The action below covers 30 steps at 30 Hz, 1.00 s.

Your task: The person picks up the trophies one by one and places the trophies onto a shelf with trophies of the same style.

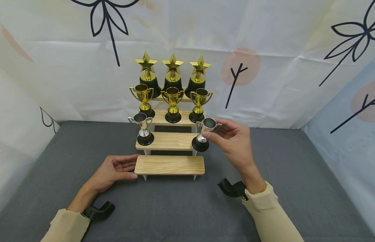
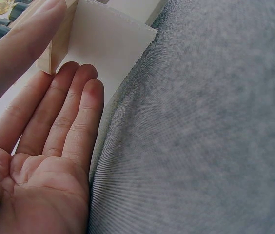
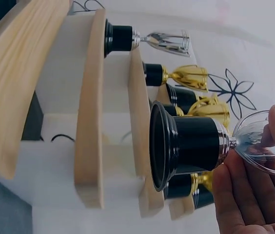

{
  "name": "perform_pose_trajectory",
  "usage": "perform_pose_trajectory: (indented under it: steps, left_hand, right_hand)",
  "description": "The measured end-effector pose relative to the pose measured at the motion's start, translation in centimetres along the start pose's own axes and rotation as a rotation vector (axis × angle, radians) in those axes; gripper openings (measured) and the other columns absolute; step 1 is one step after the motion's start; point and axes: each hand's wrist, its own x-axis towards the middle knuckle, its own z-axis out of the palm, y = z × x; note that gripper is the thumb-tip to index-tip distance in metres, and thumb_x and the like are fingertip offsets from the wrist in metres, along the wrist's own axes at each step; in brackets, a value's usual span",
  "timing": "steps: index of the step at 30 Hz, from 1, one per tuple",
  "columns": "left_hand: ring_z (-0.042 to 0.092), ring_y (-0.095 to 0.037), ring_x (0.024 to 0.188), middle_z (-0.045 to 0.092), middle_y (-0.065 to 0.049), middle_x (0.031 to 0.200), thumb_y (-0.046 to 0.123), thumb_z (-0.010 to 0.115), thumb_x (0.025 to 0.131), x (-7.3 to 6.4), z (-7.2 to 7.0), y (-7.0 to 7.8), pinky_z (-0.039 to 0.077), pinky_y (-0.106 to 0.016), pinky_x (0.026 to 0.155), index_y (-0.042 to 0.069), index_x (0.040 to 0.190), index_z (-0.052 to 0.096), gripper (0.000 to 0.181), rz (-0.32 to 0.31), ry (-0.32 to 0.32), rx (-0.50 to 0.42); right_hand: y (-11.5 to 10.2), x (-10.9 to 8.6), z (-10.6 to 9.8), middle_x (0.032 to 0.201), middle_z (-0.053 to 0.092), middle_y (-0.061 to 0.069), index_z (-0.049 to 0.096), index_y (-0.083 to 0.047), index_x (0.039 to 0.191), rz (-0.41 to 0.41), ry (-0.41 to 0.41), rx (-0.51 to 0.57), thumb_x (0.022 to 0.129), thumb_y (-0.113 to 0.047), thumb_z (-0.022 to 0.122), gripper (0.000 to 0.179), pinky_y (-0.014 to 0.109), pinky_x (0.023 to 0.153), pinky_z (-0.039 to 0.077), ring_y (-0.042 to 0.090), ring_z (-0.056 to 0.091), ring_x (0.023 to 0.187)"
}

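Observation:
My right hand point(image 1: 238, 144) pinches a small silver trophy cup point(image 1: 201, 143) by its bowl, thumb in front and fingers behind. The cup is at the right end of the second step from the bottom of a wooden display stand point(image 1: 169, 164). In the right wrist view, the underside edge of its black base point(image 3: 196, 144) shows, held out from the steps. Another silver trophy cup point(image 1: 144, 130) stands at that step's left end. With fingers extended, my left hand point(image 1: 113, 170) touches the left end of the lowest step; its fingertips point(image 2: 92, 92) lie along the white side panel point(image 2: 113, 41).
Three gold trophy cups point(image 1: 173, 101) line the step above, and three gold star trophies point(image 1: 172, 69) stand on the top one. A grey cloth point(image 1: 175, 211) covers the table. Behind the stand hangs a pale printed curtain point(image 1: 187, 30).

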Motion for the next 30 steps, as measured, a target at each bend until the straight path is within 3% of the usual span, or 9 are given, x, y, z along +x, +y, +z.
perform_pose_trajectory:
  steps: [11,17,30]
  left_hand:
    - [0.063,-0.016,0.120,0.063,-0.002,0.135,-0.015,0.076,0.081,0.0,-0.1,-0.1,0.056,-0.033,0.098,-0.025,0.140,0.039,0.070,-0.002,0.000,-0.004]
    - [0.063,-0.016,0.121,0.064,0.000,0.134,-0.016,0.075,0.081,0.0,-0.1,-0.2,0.056,-0.033,0.098,-0.026,0.139,0.038,0.069,0.004,-0.010,-0.020]
    - [0.063,-0.016,0.121,0.064,0.000,0.134,-0.016,0.075,0.081,0.1,-0.1,-0.1,0.056,-0.033,0.098,-0.026,0.139,0.039,0.069,0.002,-0.010,-0.019]
  right_hand:
    - [0.2,1.1,2.3,0.100,0.075,0.009,0.068,0.014,0.115,0.013,-0.059,0.048,0.078,0.018,0.077,0.038,0.036,0.087,0.062,0.019,0.072,0.093]
    - [0.6,1.7,3.5,0.101,0.074,0.015,0.069,0.012,0.116,0.025,-0.064,0.042,0.081,0.013,0.078,0.037,0.036,0.087,0.062,0.019,0.072,0.093]
    - [2.0,2.3,5.4,0.100,0.074,0.017,0.071,0.008,0.116,0.059,-0.098,0.026,0.083,0.008,0.080,0.035,0.036,0.087,0.063,0.019,0.072,0.091]
